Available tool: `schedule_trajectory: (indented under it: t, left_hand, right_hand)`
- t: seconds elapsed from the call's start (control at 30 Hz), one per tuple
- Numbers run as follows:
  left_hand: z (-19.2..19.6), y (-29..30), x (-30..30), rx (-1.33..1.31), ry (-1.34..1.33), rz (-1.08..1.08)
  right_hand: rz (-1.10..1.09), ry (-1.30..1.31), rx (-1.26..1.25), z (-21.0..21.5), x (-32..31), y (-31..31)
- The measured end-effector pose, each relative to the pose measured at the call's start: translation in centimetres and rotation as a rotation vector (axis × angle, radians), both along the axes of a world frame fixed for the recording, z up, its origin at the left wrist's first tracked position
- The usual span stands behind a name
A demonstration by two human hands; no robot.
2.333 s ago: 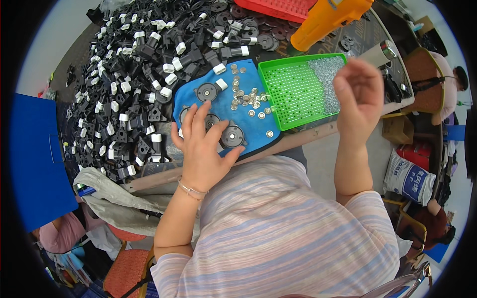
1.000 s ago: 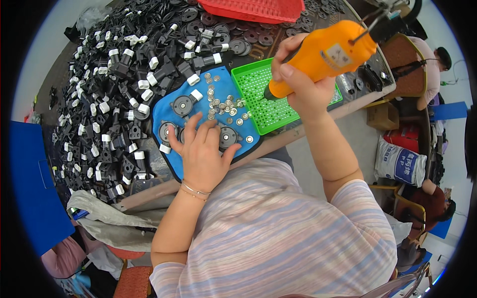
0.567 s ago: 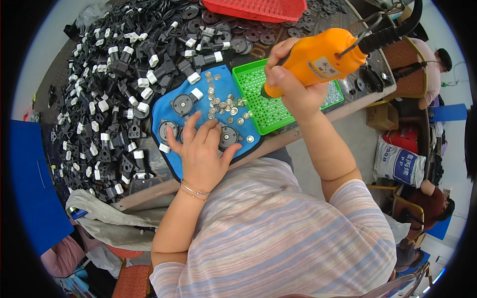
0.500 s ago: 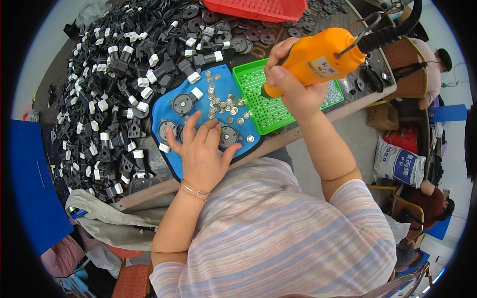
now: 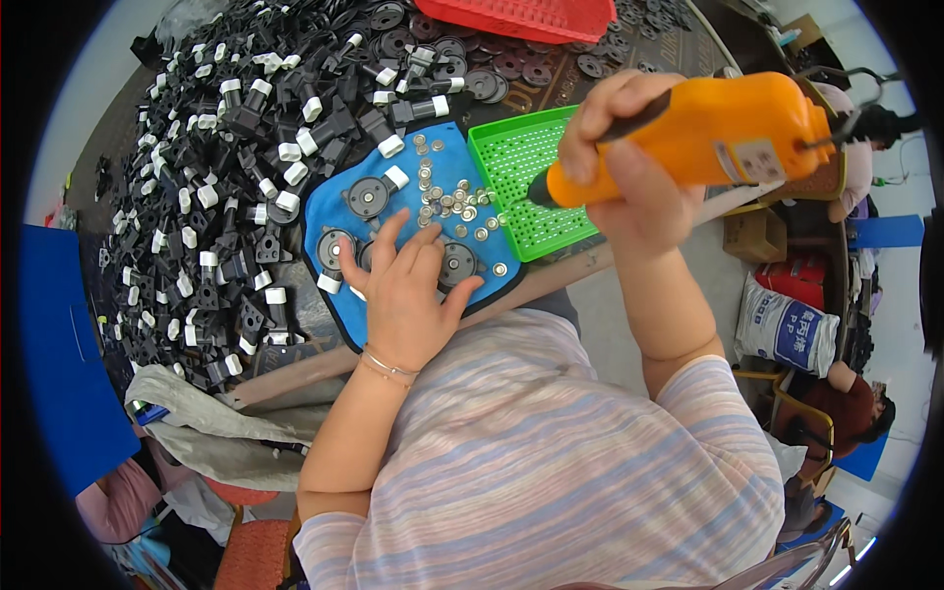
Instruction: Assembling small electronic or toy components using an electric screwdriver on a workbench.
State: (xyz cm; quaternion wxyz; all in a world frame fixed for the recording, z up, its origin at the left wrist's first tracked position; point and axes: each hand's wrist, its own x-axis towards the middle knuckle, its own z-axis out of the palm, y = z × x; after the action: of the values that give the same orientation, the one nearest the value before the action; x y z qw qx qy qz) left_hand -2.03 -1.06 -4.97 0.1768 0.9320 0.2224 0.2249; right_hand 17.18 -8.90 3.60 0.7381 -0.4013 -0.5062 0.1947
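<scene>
My right hand [image 5: 644, 202] is wrapped round an orange electric screwdriver [image 5: 733, 113], held above the green perforated tray [image 5: 526, 251]. The tool lies nearly level, its dark tip to the left and its cord end to the right. My left hand [image 5: 405, 295] rests with fingers spread over black pulley-like wheels on a blue mat [image 5: 329, 197]. One wheel [image 5: 458, 264] shows beside the thumb, another wheel [image 5: 334, 248] past the fingertips. Farther up sits a wheel with a white end piece [image 5: 368, 197]. Small round metal pieces [image 5: 452, 204] lie scattered at the mat's right.
A large heap of black parts with white ends [image 5: 226, 167] covers the left of the table. Black discs [image 5: 485, 85] and a red tray [image 5: 521, 15] are at the far side. Grey cloth [image 5: 197, 413] hangs by the near left edge. Other people sit at the right.
My right hand has moved right and tipped the screwdriver closer to level, its cord end swinging right and down. My left hand stays over the wheels.
</scene>
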Motion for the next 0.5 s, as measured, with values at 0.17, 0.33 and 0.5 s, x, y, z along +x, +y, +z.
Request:
schedule_trajectory:
  t: [0.17, 0.33, 0.5]
  left_hand:
    - [0.1, 0.2, 0.0, -0.037, -0.011, -0.021]
    - [0.2, 0.3, 0.3, -0.037, -0.001, -0.031]
    - [0.3, 0.4, 0.2, -0.038, -0.013, -0.027]
  right_hand:
    - [0.122, -0.007, -0.047, 0.3, -3.2, 0.5]
    - [0.109, -0.116, -0.089, -0.6, -4.1, 1.1]
    - [0.122, -0.127, -0.169, -1.4, -4.5, 1.2]
